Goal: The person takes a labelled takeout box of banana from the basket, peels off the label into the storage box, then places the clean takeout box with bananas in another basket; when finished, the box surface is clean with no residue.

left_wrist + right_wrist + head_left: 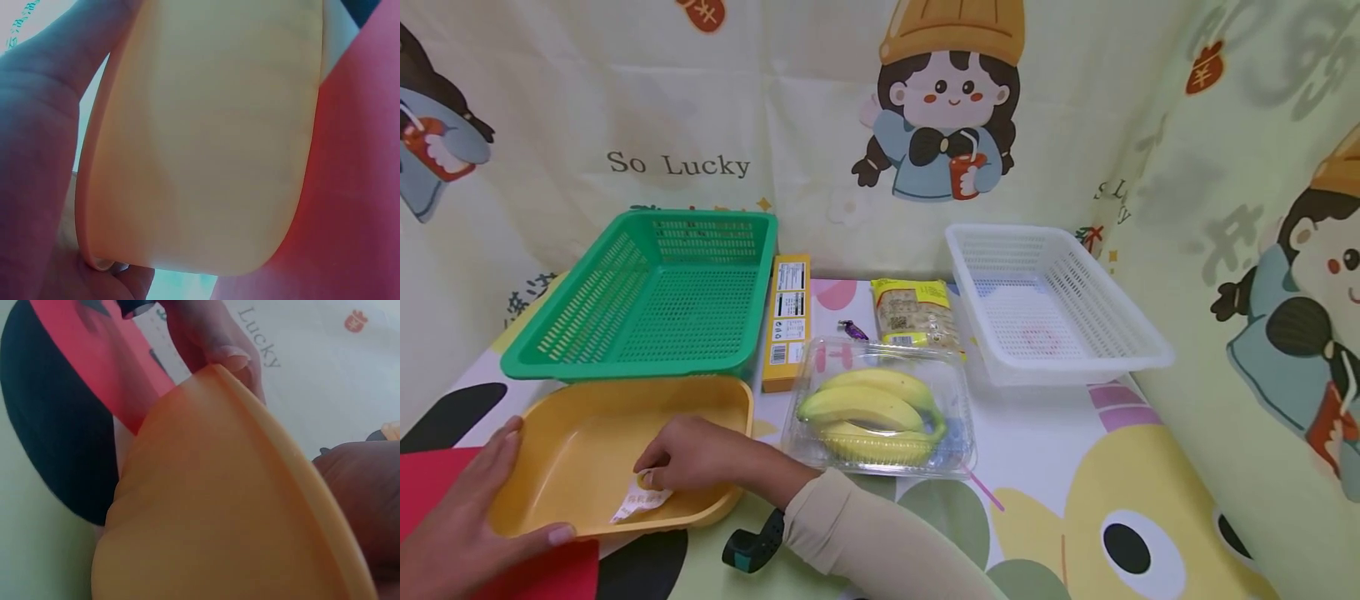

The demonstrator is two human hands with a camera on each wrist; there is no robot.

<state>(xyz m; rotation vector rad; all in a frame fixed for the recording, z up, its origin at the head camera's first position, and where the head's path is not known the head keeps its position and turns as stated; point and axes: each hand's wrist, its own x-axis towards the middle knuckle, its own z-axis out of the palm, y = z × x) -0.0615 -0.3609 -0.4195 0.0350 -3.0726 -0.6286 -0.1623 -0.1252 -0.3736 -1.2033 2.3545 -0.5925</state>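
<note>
An orange plastic basin [572,442] stands at the left front, its outer wall filling much of both wrist views. My left hand [463,521] holds its left end, with the thumb at the near rim and the fingers along the far side. Inside the basin, my right hand [696,454] pinches a small white packet [640,502] with printed writing and a yellowish part at the fingertips. The packet's lower end hangs close to the basin's near wall. In the right wrist view the basin wall [187,506] hides the packet and most of the right hand.
Behind the basin stands a green basket [700,321]. A yellow box [788,325], a purple-wrapped candy [853,330] and a yellow-and-clear food bag [917,315] lie in the middle. Bananas [865,408] sit in a clear plastic box [958,417]. At right is a white basket [1075,365].
</note>
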